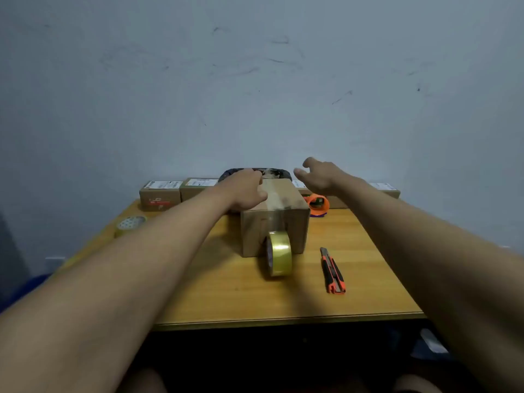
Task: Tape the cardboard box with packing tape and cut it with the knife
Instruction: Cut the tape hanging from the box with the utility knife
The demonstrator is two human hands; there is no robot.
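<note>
A brown cardboard box (pixel 292 222) stands in the middle of the wooden table (pixel 226 293). A strip of clear tape runs over its top and down its near face to a roll of packing tape (pixel 279 258) that stands on edge against the box front. My left hand (pixel 245 191) rests on the far left of the box top, fingers curled at the box's far edge. My right hand (pixel 319 175) hovers apart from the box at its far right, fingers spread, holding nothing. An orange and black utility knife (pixel 332 272) lies on the table right of the roll.
Several small cardboard boxes (pixel 160 195) line the back edge against the wall. A dark bin or basket (pixel 283 174) sits behind the main box. An orange tape dispenser (pixel 319 204) lies right of the box, and a second tape roll (pixel 131 224) lies flat at the left edge.
</note>
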